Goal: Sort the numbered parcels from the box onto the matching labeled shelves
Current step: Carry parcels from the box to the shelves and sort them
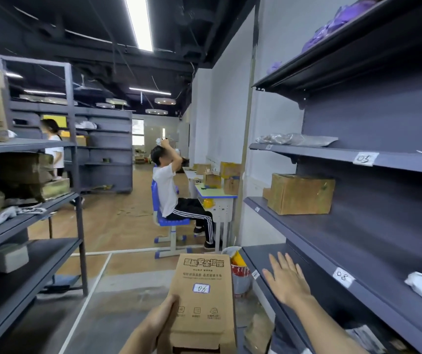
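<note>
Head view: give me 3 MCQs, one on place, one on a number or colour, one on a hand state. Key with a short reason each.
1. Where is the brown cardboard box on the right-hand shelving?
A. On the shelf under the 05 label
B. On the floor
C. On the top shelf

2. What number is handwritten on the held parcel?
A. 05
B. 06
C. 08

3. How is the right hand?
A. Gripping a parcel
B. Curled into a fist
C. Open, fingers straight, over the shelf edge bearing the 08 label

Key: 1 A, the box sits one level below the edge tagged 05. 2 B, its white sticker reads 06. 3 C, the fingers are spread and hold nothing, while the left hand grips the parcel.
</note>
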`<action>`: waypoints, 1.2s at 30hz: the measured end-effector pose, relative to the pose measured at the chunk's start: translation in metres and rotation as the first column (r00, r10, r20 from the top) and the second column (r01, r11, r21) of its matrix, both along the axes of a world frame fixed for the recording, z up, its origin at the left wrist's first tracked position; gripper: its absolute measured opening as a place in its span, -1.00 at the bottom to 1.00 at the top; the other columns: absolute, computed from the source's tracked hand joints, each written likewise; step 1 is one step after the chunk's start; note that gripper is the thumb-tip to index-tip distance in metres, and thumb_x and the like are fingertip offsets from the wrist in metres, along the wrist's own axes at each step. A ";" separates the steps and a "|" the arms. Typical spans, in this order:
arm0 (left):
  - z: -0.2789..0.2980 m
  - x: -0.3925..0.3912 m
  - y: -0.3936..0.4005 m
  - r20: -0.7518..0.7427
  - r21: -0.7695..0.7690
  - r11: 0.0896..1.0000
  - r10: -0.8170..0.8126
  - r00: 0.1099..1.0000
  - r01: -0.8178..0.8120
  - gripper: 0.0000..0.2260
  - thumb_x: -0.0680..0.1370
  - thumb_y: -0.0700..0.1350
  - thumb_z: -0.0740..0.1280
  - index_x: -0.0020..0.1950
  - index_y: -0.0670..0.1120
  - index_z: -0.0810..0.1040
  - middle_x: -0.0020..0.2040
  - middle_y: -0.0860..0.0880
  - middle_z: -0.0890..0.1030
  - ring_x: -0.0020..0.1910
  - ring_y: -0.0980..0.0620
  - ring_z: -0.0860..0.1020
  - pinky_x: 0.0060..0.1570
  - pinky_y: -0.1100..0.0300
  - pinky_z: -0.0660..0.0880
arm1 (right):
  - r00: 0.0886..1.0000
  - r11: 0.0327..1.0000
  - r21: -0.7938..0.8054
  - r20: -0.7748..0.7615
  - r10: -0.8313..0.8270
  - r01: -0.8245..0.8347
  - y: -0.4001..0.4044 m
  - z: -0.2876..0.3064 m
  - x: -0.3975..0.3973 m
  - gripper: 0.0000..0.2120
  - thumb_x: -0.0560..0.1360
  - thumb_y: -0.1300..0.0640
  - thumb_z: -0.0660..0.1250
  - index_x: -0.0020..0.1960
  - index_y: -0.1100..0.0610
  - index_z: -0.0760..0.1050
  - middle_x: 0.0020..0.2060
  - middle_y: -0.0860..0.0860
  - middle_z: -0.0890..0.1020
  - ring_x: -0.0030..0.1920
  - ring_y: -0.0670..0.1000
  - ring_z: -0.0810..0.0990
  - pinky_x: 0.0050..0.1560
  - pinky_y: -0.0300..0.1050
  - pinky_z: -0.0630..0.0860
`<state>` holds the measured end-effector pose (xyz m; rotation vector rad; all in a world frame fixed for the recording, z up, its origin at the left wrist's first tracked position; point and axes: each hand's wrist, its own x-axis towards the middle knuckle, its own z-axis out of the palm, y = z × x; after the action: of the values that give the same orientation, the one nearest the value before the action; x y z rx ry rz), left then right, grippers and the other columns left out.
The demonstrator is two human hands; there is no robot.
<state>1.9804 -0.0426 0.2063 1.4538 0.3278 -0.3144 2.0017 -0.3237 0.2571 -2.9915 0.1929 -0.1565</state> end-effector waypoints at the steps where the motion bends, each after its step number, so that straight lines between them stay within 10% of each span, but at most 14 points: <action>1: -0.001 0.009 -0.001 0.017 -0.003 1.000 -0.010 1.000 0.010 -0.69 0.62 -0.05 0.20 0.06 -0.26 0.60 -0.09 -0.21 0.67 -0.06 -0.16 0.60 -0.15 0.08 0.49 | 1.000 1.000 0.003 -0.006 -0.008 0.008 -0.002 -0.001 0.010 -0.45 0.65 -0.10 -0.13 0.56 0.08 -0.16 0.55 0.06 -0.13 0.54 0.04 -0.21 0.50 -0.01 -0.18; 23: 0.065 0.314 -0.022 0.100 -0.139 0.883 -0.439 0.893 0.449 -0.74 0.64 -0.06 0.17 0.06 -0.19 0.57 -0.22 -0.19 0.68 -0.17 -0.14 0.62 -0.39 0.15 0.57 | 0.902 0.903 -0.022 0.066 -0.426 0.428 0.004 0.039 0.208 -0.44 0.66 -0.09 -0.12 0.56 0.09 -0.17 0.55 0.03 -0.14 0.54 0.02 -0.22 0.51 -0.02 -0.18; 28: 0.084 0.360 -0.042 0.105 -0.141 0.829 -0.532 0.840 0.542 -0.64 0.59 0.03 0.24 0.15 -0.24 0.60 -0.02 -0.24 0.67 -0.02 -0.19 0.64 0.06 -0.09 0.55 | 0.863 0.860 -0.069 0.047 -0.504 0.506 -0.013 0.044 0.230 -0.44 0.66 -0.09 -0.12 0.56 0.10 -0.17 0.55 0.04 -0.15 0.54 0.03 -0.22 0.51 -0.01 -0.18; 36: 0.201 0.418 -0.116 0.389 -0.004 0.672 -0.681 0.620 0.740 -0.69 0.65 0.02 0.11 -0.02 -0.12 0.56 -0.23 -0.05 0.66 -0.27 0.03 0.61 -0.35 0.27 0.55 | 0.802 0.800 -0.065 0.101 -0.589 0.596 -0.059 0.065 0.274 -0.45 0.65 -0.07 -0.11 0.56 0.10 -0.14 0.55 0.03 -0.11 0.54 0.05 -0.19 0.51 -0.01 -0.16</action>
<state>2.3989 -0.1587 0.4070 1.3860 -0.6090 -0.6924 2.2756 -0.3825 0.3220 -2.8912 1.1470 -0.3494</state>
